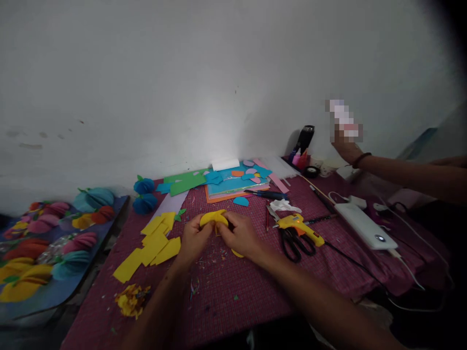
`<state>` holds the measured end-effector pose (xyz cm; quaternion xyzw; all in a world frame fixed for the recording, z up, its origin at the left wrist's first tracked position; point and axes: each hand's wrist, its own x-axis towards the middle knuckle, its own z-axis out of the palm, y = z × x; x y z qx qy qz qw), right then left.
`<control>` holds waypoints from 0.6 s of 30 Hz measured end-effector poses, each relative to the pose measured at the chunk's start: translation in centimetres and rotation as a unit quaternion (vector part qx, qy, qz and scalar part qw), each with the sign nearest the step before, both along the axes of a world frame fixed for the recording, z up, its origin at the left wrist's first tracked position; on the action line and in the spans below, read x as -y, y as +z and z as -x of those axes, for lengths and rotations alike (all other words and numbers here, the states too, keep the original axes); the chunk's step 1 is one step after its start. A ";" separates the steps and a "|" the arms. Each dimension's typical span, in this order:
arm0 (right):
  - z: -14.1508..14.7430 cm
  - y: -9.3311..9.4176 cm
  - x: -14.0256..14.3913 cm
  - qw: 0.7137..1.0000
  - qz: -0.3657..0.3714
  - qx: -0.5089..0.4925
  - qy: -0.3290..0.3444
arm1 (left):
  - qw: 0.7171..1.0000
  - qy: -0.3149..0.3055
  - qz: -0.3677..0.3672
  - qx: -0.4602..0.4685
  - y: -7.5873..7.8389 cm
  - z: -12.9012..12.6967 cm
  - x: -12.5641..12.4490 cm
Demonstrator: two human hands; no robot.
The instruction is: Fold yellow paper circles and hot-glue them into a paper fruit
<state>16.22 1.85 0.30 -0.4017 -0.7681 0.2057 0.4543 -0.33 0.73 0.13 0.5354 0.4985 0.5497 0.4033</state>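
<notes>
Between my two hands, a piece of yellow paper [212,217] with a rounded edge is bent over. My left hand [195,237] is closed on its left side, thumb on top. With thumb and fingers pressed together, my right hand [242,236] pinches the right side. Below the right hand, the rounded edge of another yellow paper piece [237,253] shows; most of it is hidden. To the left of my hands lie several yellow paper rectangles [155,245], overlapping. Tiny paper scraps are scattered on the checked cloth under my hands.
Right of my hands lie a yellow glue gun [297,224], black-handled scissors [292,245] and a white power bank [365,226]. Coloured paper sheets [233,183] are stacked behind. Finished paper pumpkins [32,277] fill a blue board at left. Another person's arm [408,175] reaches in, right.
</notes>
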 end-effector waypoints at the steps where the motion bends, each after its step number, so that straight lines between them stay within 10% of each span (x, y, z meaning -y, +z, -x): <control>1: -0.1 -0.4 -0.1 1.000 0.012 -0.018 -0.005 | 1.000 0.000 0.004 -0.004 -0.1 0.0 0.0; 18: -2.4 -0.3 0.0 0.997 0.058 -0.056 0.013 | 0.997 -0.035 -0.001 -0.070 -1.0 -0.3 0.1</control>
